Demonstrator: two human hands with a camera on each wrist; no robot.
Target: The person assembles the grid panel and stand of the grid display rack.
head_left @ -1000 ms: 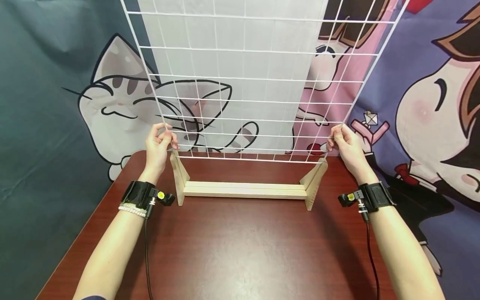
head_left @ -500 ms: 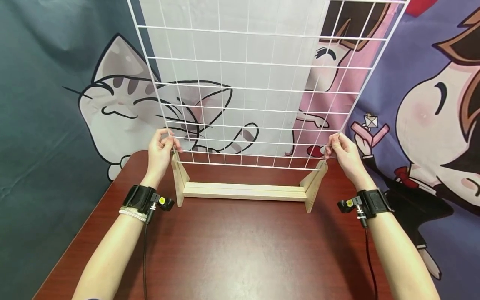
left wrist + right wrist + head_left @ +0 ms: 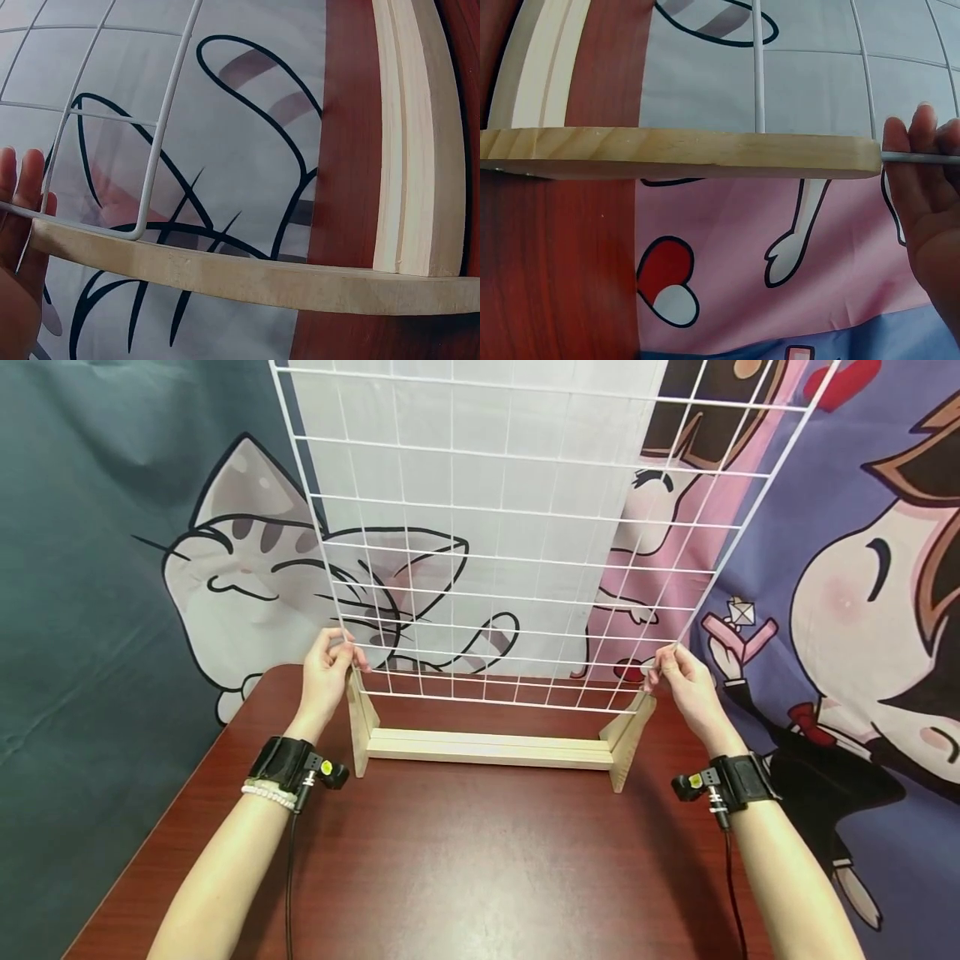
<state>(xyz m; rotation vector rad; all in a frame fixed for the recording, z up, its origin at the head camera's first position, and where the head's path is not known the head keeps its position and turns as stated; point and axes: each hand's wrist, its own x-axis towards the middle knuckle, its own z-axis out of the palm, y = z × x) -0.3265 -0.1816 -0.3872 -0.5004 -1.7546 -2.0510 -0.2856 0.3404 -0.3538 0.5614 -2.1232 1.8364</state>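
Both hands hold a white wire grid panel upright above a pale wooden stand. My left hand pinches the left side wire near the bottom, right at the top of the left side board. Opposite it, my right hand grips the right side wire beside the right side board. The panel's bottom wire spans between the boards, above the crossbar. In the left wrist view, a rounded panel corner overlaps the inner edge of the board. The other lower corner is hidden behind the board in the right wrist view.
The stand is on a dark red-brown table, whose left edge runs diagonally. A printed cloth backdrop with cartoon figures hangs behind. Each wrist wears a black strap with a small camera and a cable.
The panel has come down between the side boards, its bottom wire now lower in the head view. Both hands have lowered with it, still holding the side wires. The stand has stayed put.
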